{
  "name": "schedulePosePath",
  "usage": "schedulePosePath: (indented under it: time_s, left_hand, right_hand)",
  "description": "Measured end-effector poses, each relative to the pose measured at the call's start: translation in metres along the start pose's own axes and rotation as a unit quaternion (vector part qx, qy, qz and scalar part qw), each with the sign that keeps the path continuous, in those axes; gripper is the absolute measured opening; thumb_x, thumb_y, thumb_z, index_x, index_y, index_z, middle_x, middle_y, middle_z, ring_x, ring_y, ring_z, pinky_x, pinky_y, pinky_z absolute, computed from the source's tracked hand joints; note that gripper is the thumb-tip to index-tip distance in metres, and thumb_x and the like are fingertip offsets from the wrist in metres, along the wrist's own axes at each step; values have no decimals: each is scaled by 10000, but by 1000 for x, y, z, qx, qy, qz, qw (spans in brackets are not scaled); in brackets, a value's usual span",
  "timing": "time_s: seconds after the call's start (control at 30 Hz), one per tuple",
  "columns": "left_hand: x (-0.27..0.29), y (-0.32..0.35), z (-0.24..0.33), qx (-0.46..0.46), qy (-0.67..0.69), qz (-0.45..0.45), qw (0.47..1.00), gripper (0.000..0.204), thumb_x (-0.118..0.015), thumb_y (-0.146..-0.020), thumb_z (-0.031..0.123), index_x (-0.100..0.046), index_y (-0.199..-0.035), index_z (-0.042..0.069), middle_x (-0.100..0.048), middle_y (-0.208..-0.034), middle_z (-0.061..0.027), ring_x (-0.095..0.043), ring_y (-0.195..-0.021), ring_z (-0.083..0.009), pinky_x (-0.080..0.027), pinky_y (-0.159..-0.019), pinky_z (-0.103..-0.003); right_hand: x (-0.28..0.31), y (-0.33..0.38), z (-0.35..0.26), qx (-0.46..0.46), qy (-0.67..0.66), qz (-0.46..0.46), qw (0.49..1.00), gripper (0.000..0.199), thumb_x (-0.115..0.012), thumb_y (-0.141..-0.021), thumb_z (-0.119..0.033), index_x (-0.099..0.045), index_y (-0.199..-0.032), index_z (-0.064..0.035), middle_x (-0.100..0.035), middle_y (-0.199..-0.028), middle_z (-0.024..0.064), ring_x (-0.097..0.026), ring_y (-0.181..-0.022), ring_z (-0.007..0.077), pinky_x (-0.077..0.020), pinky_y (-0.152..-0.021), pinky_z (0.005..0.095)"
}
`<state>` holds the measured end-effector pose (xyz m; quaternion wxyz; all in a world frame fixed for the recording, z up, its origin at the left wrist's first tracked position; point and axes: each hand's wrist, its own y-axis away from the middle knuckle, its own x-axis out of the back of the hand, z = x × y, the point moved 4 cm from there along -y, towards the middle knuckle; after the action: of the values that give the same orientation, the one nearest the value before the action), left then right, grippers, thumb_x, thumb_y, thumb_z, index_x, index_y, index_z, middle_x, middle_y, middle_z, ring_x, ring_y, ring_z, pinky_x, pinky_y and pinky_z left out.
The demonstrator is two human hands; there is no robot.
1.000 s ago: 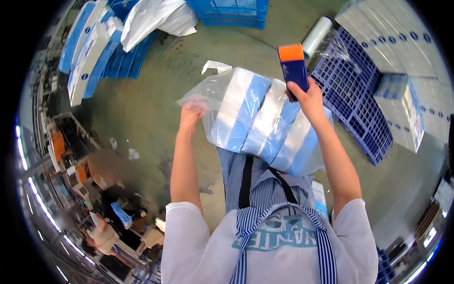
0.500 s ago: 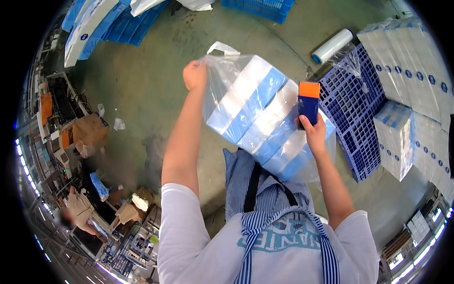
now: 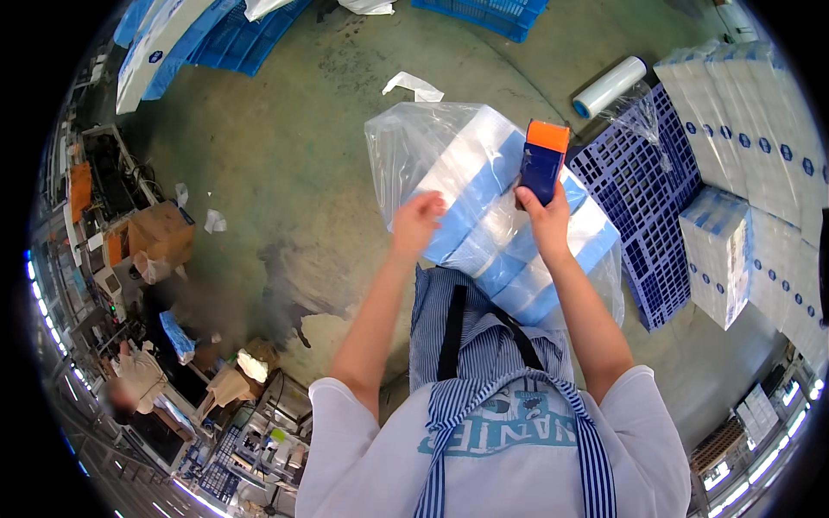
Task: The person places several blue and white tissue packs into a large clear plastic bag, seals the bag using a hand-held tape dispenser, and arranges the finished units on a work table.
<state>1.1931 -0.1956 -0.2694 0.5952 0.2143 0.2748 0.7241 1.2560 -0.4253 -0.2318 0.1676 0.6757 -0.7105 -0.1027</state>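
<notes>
A clear plastic bag (image 3: 393,142) wraps blue-and-white packs (image 3: 471,160) set side by side, tilted in front of my apron. My right hand (image 3: 547,220) is closed on a dark blue handheld tool (image 3: 541,168) with an orange end, which lies over the packs. At the bag's left side is my left hand (image 3: 418,224), its fingers bent and smeared by motion. Whether it touches the film cannot be made out. The bag's loose end spreads out beyond it at the upper left. What bears the packs from below is hidden.
Purple plastic pallets (image 3: 635,164) stand at the right, beside stacked wrapped packs (image 3: 743,138). A film roll (image 3: 610,86) lies near them. Blue crates (image 3: 488,15) are at the far edge. White scrap (image 3: 414,86) lies on the floor. Another person (image 3: 141,380) is at the lower left.
My left hand has let go of the bag's upper left end and come down toward me, beside the packs. The tool in my right hand has shifted slightly left and away from me.
</notes>
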Motion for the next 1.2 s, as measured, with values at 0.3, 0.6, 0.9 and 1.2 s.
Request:
schedulePosePath:
  time_s: [0.3, 0.6, 0.9, 1.2]
  left_hand:
    - [-46, -20, -17, -17, 170, -183, 968, 350, -482, -841, -35, -506, -1186, 13, -582, -1089, -56, -533, -996, -116, -428, -874, -247]
    - [-59, -51, 57, -429, -537, -20, 726, 208, -624, -691, 144, -647, -895, 118, -610, -931, -87, -581, -868, -253, -480, -675, -379]
    - [-69, -74, 72, -411, -501, 74, 758, 101, -519, -755, 177, -599, -775, 120, -615, -846, -44, -602, -776, -268, -488, -630, -380]
    - [-38, -70, 61, -389, -334, 59, 856, 207, -501, -794, 82, -595, -976, 50, -601, -1037, -96, -587, -903, -290, -469, -800, -381]
  right_hand:
    - [-72, 3, -13, -29, 418, -39, 907, 693, -752, -616, -301, -407, -1082, 79, -595, -823, 261, -597, -794, 385, -481, -654, 412]
    - [-33, -2, -27, 19, 175, -50, 983, 441, -706, -659, -125, -524, -1024, 41, -613, -794, 77, -586, -663, 141, -465, -617, 255]
    - [-25, 0, -30, 1, 90, -13, 996, 426, -721, -670, -128, -519, -1012, 26, -597, -828, 73, -563, -710, 124, -455, -651, 249]
    - [-73, 21, 6, -43, 361, -52, 930, 549, -737, -659, -301, -491, -1017, 34, -612, -898, 202, -609, -829, 341, -475, -715, 363]
